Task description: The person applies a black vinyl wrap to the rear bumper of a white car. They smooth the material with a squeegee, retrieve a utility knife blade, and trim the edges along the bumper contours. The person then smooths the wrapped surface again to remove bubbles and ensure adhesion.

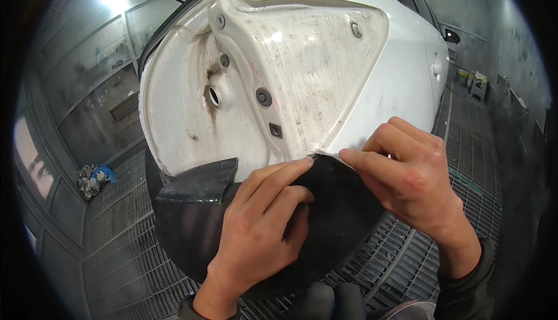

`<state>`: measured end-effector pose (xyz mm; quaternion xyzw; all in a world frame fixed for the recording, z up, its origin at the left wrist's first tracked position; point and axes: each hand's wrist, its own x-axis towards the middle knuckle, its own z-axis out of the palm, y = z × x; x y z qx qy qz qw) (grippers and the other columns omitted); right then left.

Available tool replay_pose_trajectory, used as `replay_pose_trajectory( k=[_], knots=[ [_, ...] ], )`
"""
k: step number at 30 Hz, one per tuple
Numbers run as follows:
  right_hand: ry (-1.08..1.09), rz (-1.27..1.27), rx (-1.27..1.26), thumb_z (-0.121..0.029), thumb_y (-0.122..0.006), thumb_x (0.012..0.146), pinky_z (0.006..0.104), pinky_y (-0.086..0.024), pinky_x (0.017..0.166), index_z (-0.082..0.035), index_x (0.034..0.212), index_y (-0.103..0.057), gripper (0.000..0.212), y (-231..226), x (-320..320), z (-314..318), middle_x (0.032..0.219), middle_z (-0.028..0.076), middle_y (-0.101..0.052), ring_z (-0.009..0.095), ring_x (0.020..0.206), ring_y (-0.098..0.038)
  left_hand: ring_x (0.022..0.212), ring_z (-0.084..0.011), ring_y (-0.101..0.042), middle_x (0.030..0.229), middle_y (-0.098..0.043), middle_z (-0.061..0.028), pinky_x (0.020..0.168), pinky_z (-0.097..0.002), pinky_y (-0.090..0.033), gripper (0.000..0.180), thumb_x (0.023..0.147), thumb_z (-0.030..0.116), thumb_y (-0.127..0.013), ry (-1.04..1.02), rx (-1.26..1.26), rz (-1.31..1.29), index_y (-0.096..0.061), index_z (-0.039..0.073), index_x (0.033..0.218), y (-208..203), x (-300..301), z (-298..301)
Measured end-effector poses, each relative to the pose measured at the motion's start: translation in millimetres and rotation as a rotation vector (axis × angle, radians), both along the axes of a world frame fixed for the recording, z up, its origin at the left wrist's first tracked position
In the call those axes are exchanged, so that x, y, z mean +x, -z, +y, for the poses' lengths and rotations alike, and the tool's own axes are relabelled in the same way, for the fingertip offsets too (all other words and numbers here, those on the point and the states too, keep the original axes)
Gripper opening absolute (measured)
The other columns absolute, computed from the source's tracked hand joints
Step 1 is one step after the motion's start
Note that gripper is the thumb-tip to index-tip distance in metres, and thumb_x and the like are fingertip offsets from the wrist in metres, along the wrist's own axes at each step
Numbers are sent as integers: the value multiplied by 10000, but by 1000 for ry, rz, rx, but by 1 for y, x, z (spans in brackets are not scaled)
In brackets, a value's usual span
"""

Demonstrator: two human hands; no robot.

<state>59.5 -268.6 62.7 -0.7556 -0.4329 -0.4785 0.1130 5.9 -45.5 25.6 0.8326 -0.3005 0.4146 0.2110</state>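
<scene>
The right hand (410,174) pinches a thin pale strip (330,154) where the white car body (401,70) meets the black lower panel (343,204). The left hand (261,221) rests its index fingertip near that strip; whether it grips anything cannot be told.

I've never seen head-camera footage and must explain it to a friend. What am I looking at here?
There is no robot: these are a person's two bare hands. The one picture comes from a fisheye camera on their head, looking down, so straight edges bend near the rim.

Ahead is a corner of a white car, with a black panel below. A shiny dark flap lies at the panel's upper left edge. The left hand reaches a fingertip to the seam. The right hand seems to pinch a thin pale edge there, too small to identify. Underneath is a floor grating.
</scene>
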Motion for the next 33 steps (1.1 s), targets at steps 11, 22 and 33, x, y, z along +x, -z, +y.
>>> replay_pose_trajectory(
  k=[11, 22, 33],
  knots=[
    [-266, 387, 737, 10, -762, 870, 237, -486, 677, -7, 1014, -734, 148, 28, 0, -50, 850, 20, -679, 79, 756, -618, 1166, -354, -595, 1354, -672, -131, 1008, -427, -488, 261, 701, -31, -734, -215, 154, 30, -698, 35, 950, -5, 0, -15],
    [-828, 866, 2090, -121, -617, 1036, 285, -512, 794, -77, 1137, -614, 111, 358, 13, -69, 1045, 59, -653, 154, 889, -628, 1390, -372, -478, 1583, -447, -219, 1141, -440, -403, 441, 895, 179, -803, -392, 573, 84, -678, 46, 1296, -2, -16, -29],
    [-1450, 985, 2097, -73, -630, 993, 252, -484, 733, -67, 1047, -645, 56, 353, 24, -31, 937, 43, -653, 121, 825, -592, 1356, -319, -505, 1568, -482, -188, 1114, -408, -424, 420, 812, 110, -862, -341, 351, 18, -703, 31, 1192, 14, -14, -24]
  ],
)
